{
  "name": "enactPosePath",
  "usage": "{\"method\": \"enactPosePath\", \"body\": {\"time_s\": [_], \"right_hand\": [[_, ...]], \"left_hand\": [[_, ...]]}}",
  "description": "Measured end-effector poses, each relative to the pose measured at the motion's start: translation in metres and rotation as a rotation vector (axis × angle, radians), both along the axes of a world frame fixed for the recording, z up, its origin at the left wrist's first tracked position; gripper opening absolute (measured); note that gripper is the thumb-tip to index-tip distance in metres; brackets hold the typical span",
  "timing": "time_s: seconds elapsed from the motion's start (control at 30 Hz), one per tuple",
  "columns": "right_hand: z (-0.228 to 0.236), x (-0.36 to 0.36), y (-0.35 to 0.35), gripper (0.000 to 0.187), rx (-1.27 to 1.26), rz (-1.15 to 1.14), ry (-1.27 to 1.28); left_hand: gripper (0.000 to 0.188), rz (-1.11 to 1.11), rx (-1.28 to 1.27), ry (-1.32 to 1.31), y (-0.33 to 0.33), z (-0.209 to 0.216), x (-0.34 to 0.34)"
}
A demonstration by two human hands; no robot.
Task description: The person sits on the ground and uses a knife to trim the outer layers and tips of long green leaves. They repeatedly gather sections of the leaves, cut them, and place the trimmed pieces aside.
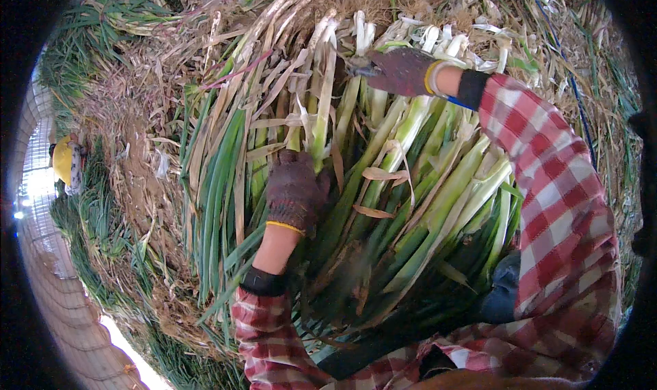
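Observation:
A wide pile of long green onions [404, 140] lies before me, white ends at the far side and green leaves toward me. My left hand [296, 191], in a dark knit glove, is closed round the lower part of a green onion stalk [323, 109] with dry brown outer leaves. Farther off and to the right, my right hand [402, 72], also gloved, is closed above the white ends. A small greyish piece shows at its fingertips near that stalk; I cannot make out what it is.
Dry leaves and roots [150, 102] cover the soil around the pile. More green onions [109, 17] lie at the far left. A thin blue line [564, 58] runs along the right. A person in a yellow hat [63, 160] is at the left edge, by a curved wall.

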State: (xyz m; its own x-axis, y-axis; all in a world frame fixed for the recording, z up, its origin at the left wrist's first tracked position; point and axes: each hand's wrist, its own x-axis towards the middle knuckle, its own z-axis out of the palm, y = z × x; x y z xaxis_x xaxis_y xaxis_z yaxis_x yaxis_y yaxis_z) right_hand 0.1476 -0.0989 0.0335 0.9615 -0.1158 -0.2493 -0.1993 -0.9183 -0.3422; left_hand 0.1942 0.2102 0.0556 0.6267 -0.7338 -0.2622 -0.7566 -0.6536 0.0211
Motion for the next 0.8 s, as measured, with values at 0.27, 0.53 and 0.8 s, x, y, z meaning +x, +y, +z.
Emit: {"method": "enactPosePath", "body": {"time_s": [0.27,0.53,0.8], "right_hand": [[0.016,-0.061,0.018,0.062,0.063,0.136,0.082],[0.034,-0.056,0.048,0.066,0.064,0.181,0.080],[0.063,-0.100,0.102,0.064,0.280,0.440,-0.011]], "left_hand": [[0.046,-0.192,-0.198,-0.002,-0.006,0.004,-0.035],[0.070,0.313,0.121,0.219,0.043,-0.052,0.056],[0.051,0.237,0.059,-0.114,0.024,-0.062,0.034]]}}
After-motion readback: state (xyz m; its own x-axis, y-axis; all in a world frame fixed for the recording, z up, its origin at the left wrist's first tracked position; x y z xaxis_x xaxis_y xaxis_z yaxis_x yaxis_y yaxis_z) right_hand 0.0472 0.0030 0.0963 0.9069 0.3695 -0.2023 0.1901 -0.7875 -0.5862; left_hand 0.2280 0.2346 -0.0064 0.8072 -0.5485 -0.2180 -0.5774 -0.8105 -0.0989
